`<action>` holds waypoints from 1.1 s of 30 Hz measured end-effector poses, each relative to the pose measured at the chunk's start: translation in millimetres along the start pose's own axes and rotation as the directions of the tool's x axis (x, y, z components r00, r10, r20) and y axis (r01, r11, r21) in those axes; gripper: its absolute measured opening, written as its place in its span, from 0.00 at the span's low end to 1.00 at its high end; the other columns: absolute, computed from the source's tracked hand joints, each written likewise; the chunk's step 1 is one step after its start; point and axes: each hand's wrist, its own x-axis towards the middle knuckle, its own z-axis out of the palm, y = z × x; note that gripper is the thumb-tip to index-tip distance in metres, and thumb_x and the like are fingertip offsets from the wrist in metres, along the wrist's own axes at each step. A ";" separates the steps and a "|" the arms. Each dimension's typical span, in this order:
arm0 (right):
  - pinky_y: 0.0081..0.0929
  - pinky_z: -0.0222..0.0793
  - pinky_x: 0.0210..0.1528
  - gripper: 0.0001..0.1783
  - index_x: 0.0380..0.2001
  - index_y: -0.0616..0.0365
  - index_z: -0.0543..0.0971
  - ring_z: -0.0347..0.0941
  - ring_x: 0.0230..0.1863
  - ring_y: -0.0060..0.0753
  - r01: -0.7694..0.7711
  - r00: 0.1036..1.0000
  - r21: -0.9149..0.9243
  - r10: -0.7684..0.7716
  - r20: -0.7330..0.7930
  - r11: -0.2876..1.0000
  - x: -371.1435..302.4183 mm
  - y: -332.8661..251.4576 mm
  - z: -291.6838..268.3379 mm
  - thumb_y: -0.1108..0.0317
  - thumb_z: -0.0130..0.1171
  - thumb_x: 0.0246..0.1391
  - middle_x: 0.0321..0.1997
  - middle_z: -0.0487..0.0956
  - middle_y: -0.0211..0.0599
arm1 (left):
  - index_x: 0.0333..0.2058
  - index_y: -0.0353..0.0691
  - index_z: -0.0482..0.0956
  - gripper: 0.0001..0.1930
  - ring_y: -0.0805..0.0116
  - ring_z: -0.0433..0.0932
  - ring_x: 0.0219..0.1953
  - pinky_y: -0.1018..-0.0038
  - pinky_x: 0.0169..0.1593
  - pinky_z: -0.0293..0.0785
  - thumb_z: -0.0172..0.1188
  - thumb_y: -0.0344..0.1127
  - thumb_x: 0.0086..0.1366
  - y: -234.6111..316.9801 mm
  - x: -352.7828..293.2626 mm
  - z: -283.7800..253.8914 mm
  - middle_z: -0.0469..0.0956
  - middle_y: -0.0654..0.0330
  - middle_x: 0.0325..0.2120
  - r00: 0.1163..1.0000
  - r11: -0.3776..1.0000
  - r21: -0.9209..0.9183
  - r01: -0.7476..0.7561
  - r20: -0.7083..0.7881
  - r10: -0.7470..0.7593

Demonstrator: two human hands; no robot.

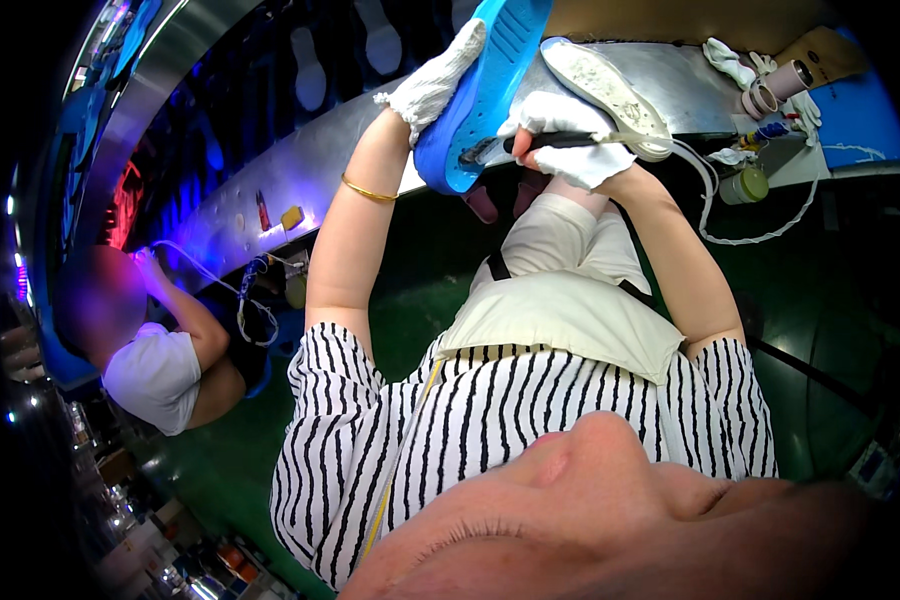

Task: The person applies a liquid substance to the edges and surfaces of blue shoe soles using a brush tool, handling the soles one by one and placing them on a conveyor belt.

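Note:
A bright blue shoe sole is held up at a tilt, partly beyond the top edge. My left hand, in a white knit glove, is closed on its left side; the fingers behind the sole are hidden. My right hand, also white-gloved with bare fingertips showing, grips a black-handled brush. The brush's dark tip lies at the sole's lower end. From the handle's rear a pale tube loops off to the right. Just behind my right hand, a white sole rests on the metal bench.
Gloves, a pink cup and a round greenish container are at the right. Dark racks with soles stand beyond the bench. Another person sits at the left; a red-handled tool and a yellow block lie nearby.

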 end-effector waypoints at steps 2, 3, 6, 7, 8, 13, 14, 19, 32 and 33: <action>0.20 0.69 0.35 0.03 0.22 0.61 0.76 0.72 0.32 0.24 -0.016 1.000 -0.172 0.015 -0.006 0.985 -2.2 3.8 1.4 0.78 0.56 0.40 0.26 0.76 0.34 | 0.53 0.37 0.70 0.40 0.68 0.77 0.38 0.73 0.44 0.75 0.52 0.68 0.56 3.9 -4.4 2.8 0.77 0.52 0.40 1.000 1.000 0.006 -0.007 0.022 0.006; 0.20 0.69 0.35 0.03 0.21 0.60 0.76 0.72 0.31 0.24 -0.075 0.997 -0.058 0.076 0.016 0.995 -5.3 2.6 -1.9 0.78 0.55 0.39 0.24 0.75 0.34 | 0.53 0.37 0.70 0.40 0.68 0.77 0.38 0.73 0.43 0.75 0.52 0.68 0.56 3.9 -1.3 2.7 0.77 0.52 0.40 0.999 1.000 0.013 -0.008 0.032 0.008; 0.21 0.68 0.34 0.03 0.21 0.61 0.76 0.70 0.30 0.24 -0.082 0.997 0.144 0.080 0.018 0.986 0.2 -5.4 -13.2 0.79 0.55 0.39 0.27 0.75 0.34 | 0.53 0.37 0.70 0.40 0.68 0.77 0.38 0.73 0.43 0.75 0.51 0.69 0.56 7.1 -9.0 2.7 0.77 0.52 0.40 0.998 0.998 0.041 -0.041 0.053 0.038; 0.22 0.68 0.34 0.03 0.21 0.61 0.76 0.70 0.30 0.24 -0.127 0.990 0.288 0.140 -0.023 0.949 1.5 -7.3 -13.5 0.79 0.54 0.39 0.27 0.75 0.34 | 0.53 0.37 0.70 0.40 0.68 0.77 0.38 0.72 0.43 0.75 0.51 0.69 0.57 8.6 -11.2 3.6 0.77 0.52 0.40 0.997 0.997 0.053 -0.055 0.065 0.051; 0.21 0.68 0.34 0.03 0.21 0.62 0.75 0.70 0.31 0.24 -0.062 0.995 0.193 0.075 -0.059 0.979 3.0 0.0 -14.2 0.79 0.54 0.39 0.28 0.74 0.33 | 0.53 0.37 0.71 0.39 0.68 0.77 0.37 0.72 0.43 0.76 0.51 0.69 0.57 10.7 -11.7 4.1 0.77 0.52 0.40 0.994 0.994 0.066 -0.082 0.083 0.076; 0.24 0.67 0.40 0.05 0.23 0.58 0.75 0.72 0.34 0.30 0.055 0.998 -0.202 -0.048 0.042 0.978 2.1 -5.8 -24.7 0.78 0.59 0.39 0.29 0.75 0.33 | 0.51 0.38 0.71 0.38 0.68 0.78 0.35 0.72 0.40 0.77 0.50 0.68 0.57 17.6 -15.4 1.6 0.77 0.53 0.37 0.999 0.996 0.074 -0.051 -0.007 0.052; 0.24 0.67 0.39 0.05 0.23 0.58 0.75 0.72 0.34 0.29 0.043 0.998 -0.141 -0.036 0.050 0.989 0.5 -2.9 -29.5 0.77 0.60 0.39 0.29 0.75 0.32 | 0.50 0.37 0.72 0.37 0.68 0.78 0.34 0.72 0.39 0.78 0.49 0.68 0.58 17.1 -16.9 -2.3 0.78 0.54 0.37 0.995 0.995 0.026 -0.098 0.005 0.098; 0.22 0.70 0.36 0.06 0.25 0.58 0.78 0.74 0.30 0.23 0.048 0.972 0.055 -0.034 -0.232 0.997 -6.0 -9.7 -36.4 0.75 0.66 0.41 0.26 0.78 0.31 | 0.53 0.36 0.67 0.32 0.64 0.79 0.41 0.70 0.46 0.78 0.42 0.60 0.65 28.0 -33.7 -11.1 0.77 0.55 0.42 0.825 0.638 -0.595 -0.489 -0.077 0.560; 0.17 0.70 0.30 0.10 0.32 0.61 0.72 0.75 0.27 0.21 0.095 0.859 -0.028 -0.096 -0.503 0.995 -3.3 17.5 -20.7 0.78 0.62 0.47 0.27 0.77 0.34 | 0.60 0.35 0.57 0.35 0.44 0.68 0.55 0.50 0.60 0.63 0.56 0.49 0.60 -70.3 -35.2 34.5 0.66 0.43 0.54 0.930 0.490 -0.870 0.047 0.217 0.297; 0.17 0.70 0.30 0.10 0.32 0.61 0.72 0.74 0.26 0.20 0.137 0.831 -0.142 -0.192 -0.522 0.980 -1.5 23.7 -24.9 0.78 0.62 0.47 0.27 0.76 0.33 | 0.60 0.36 0.58 0.35 0.46 0.69 0.54 0.54 0.59 0.66 0.54 0.53 0.62 -68.3 -36.9 46.9 0.67 0.45 0.54 0.939 0.492 -0.869 0.047 0.207 0.276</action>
